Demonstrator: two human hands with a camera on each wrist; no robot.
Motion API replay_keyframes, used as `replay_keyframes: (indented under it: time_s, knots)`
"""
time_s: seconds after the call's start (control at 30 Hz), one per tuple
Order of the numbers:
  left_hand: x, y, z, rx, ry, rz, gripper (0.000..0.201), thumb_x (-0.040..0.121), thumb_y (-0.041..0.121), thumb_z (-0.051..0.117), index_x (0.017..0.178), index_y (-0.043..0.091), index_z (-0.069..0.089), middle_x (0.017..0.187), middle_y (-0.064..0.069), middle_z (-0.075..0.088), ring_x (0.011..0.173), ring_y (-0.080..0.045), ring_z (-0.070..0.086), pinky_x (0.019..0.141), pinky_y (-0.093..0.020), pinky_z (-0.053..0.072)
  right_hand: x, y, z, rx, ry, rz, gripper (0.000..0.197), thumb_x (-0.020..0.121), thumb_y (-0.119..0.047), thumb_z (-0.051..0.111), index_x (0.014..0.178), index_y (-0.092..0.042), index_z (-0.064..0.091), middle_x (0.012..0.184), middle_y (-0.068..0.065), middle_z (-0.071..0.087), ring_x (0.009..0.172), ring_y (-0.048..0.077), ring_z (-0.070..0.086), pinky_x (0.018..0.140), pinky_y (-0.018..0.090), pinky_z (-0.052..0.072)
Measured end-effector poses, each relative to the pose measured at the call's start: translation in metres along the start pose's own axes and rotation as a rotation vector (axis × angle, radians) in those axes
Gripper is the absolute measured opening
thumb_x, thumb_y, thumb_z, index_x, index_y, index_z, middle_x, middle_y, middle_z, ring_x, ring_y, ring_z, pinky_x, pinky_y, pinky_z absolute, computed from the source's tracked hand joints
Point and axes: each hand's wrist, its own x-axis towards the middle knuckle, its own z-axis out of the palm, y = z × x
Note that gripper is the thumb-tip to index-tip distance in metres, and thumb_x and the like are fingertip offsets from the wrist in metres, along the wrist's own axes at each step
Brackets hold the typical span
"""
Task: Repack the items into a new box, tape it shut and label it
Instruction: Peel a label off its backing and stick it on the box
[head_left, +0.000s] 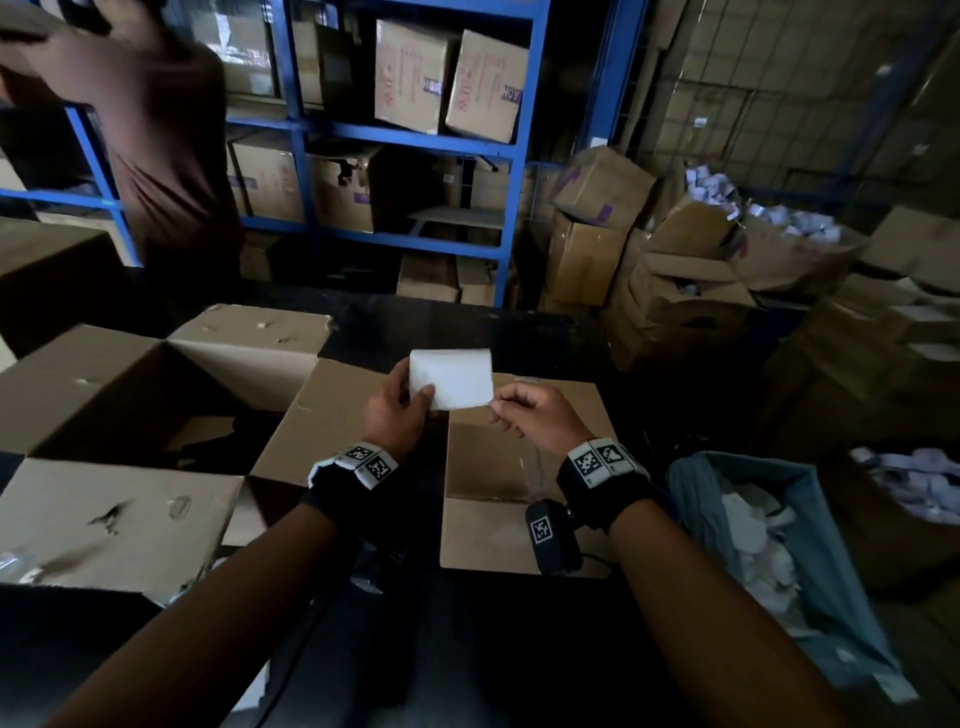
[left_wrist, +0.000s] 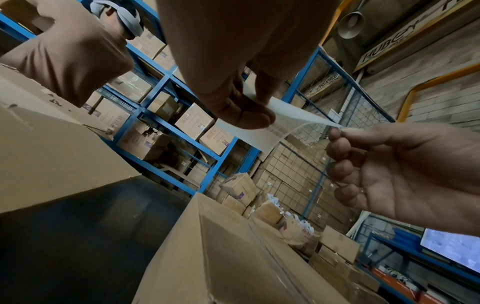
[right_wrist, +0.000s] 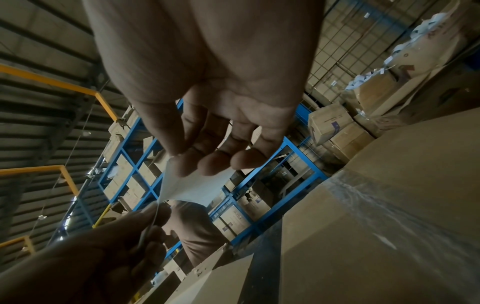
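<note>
- Label (head_left: 451, 378): a thin, white, rectangular sheet with rounded corners, held in the air over the far edge of the sealed box; the left wrist view shows it flexing, with faint print on its underside and one corner layer curling apart
- Left hand (head_left: 397, 410): its grip pinches the left edge of the label, thumb on the near face and fingers behind
- Right hand (head_left: 535, 413): its grip pinches the lower right corner of the label between thumb and forefinger; the other fingers are curled loosely beneath
- Sealed box (head_left: 519, 519): matte brown corrugated card, flaps closed, with a glossy strip of clear tape (right_wrist: 384, 209) along the top seam; it sits on the counter directly below both hands
- Open box (head_left: 119, 395): larger brown carton on the left of the counter, four flaps spread outward; the near flap is scuffed and torn in spots; its interior is too dark to read
- Counter (head_left: 467, 332): dark, smooth, flat surface carrying both boxes
- Bin (head_left: 810, 525): soft grey-blue liner at the near right, holding crumpled white paper scraps
- Shelving (head_left: 410, 140): blue steel rack at the far side, stocked with printed brown cartons; slumped, open cartons are heaped to its right
- Second person (head_left: 166, 145): at far left, in a brown shirt, beside the rack
</note>
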Motion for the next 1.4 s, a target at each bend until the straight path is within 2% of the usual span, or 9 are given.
replay_keyframes:
  time_s: [0.33, 0.47, 0.67, 0.77, 0.83, 0.9, 1.1, 1.27, 1.4]
  knots:
    - [0.007, -0.007, -0.003, 0.026, -0.034, -0.015, 0.05, 0.091, 0.027, 0.055, 0.138, 0.016, 0.04, 0.122, -0.013, 0.06, 0.106, -0.03, 0.06, 0.09, -0.037, 0.049, 0.009, -0.006, 0.008, 0.013, 0.026, -0.008, 0.017, 0.092, -0.008, 0.057, 0.08, -0.019, 0.062, 0.073, -0.001, 0.065, 0.053, -0.007, 0.057, 0.052, 0.006, 0.041]
    - [0.007, -0.009, -0.002, 0.031, -0.054, -0.039, 0.053, 0.09, 0.029, 0.057, 0.138, 0.016, 0.04, 0.122, -0.014, 0.061, 0.105, -0.031, 0.061, 0.092, -0.037, 0.049, 0.012, -0.006, 0.01, 0.013, 0.069, -0.016, 0.019, 0.091, -0.008, 0.057, 0.078, -0.021, 0.061, 0.072, -0.001, 0.063, 0.061, 0.004, 0.055, 0.052, 0.007, 0.041]
    - [0.003, -0.001, -0.003, 0.036, -0.072, -0.057, 0.052, 0.088, 0.029, 0.06, 0.136, 0.016, 0.042, 0.133, -0.007, 0.052, 0.117, -0.022, 0.053, 0.094, -0.029, 0.04, 0.019, -0.002, 0.007, -0.156, 0.127, -0.094, 0.009, 0.087, -0.013, 0.064, 0.082, -0.02, 0.067, 0.08, -0.013, 0.063, 0.077, 0.0, 0.058, 0.074, 0.013, 0.044]
    - [0.001, 0.004, -0.004, 0.022, -0.159, 0.092, 0.027, 0.092, 0.021, 0.054, 0.118, 0.018, 0.058, 0.119, -0.004, 0.062, 0.107, -0.015, 0.059, 0.089, -0.022, 0.041, 0.02, -0.005, 0.007, -0.243, 0.064, -0.127, 0.006, 0.086, -0.015, 0.064, 0.083, -0.017, 0.069, 0.085, -0.007, 0.065, 0.081, 0.002, 0.059, 0.076, 0.012, 0.043]
    - [-0.001, 0.007, -0.003, -0.002, -0.22, 0.18, 0.02, 0.093, 0.015, 0.052, 0.109, 0.014, 0.063, 0.107, -0.004, 0.067, 0.089, 0.002, 0.061, 0.08, -0.012, 0.043, 0.02, -0.006, 0.008, -0.267, 0.025, -0.111, 0.005, 0.086, -0.019, 0.065, 0.085, -0.019, 0.07, 0.092, -0.003, 0.065, 0.089, 0.009, 0.061, 0.08, 0.018, 0.045]
    - [-0.004, 0.007, -0.001, -0.105, -0.296, 0.16, 0.017, 0.094, 0.01, 0.049, 0.104, 0.009, 0.063, 0.098, -0.005, 0.066, 0.075, 0.01, 0.061, 0.071, -0.006, 0.046, 0.021, -0.008, 0.01, -0.266, -0.022, -0.112, 0.005, 0.087, -0.019, 0.065, 0.086, -0.019, 0.07, 0.095, -0.002, 0.065, 0.093, 0.013, 0.061, 0.084, 0.023, 0.046]
    - [-0.008, 0.006, 0.0, -0.442, -0.417, -0.084, 0.02, 0.097, 0.008, 0.041, 0.094, 0.009, 0.061, 0.09, -0.007, 0.063, 0.081, -0.012, 0.063, 0.076, -0.025, 0.053, 0.021, -0.003, 0.02, -0.258, 0.006, -0.159, 0.006, 0.084, -0.015, 0.069, 0.084, -0.01, 0.071, 0.093, 0.001, 0.063, 0.091, 0.015, 0.061, 0.086, 0.026, 0.048]
    - [-0.012, 0.003, 0.0, -0.567, -0.42, -0.203, 0.016, 0.094, 0.015, 0.049, 0.084, 0.012, 0.062, 0.091, -0.01, 0.063, 0.091, -0.024, 0.059, 0.093, -0.044, 0.047, 0.021, 0.004, 0.025, -0.237, -0.005, -0.139, 0.006, 0.084, -0.016, 0.069, 0.087, -0.012, 0.072, 0.093, 0.0, 0.063, 0.093, 0.014, 0.061, 0.087, 0.024, 0.048]
    - [-0.014, 0.001, -0.001, -0.565, -0.374, -0.187, 0.008, 0.088, 0.013, 0.058, 0.081, 0.011, 0.062, 0.089, -0.01, 0.065, 0.088, -0.023, 0.061, 0.087, -0.04, 0.051, 0.023, 0.007, 0.027, -0.2, -0.024, -0.081, 0.004, 0.085, -0.019, 0.069, 0.084, -0.02, 0.072, 0.09, -0.005, 0.064, 0.089, 0.012, 0.062, 0.084, 0.026, 0.049]
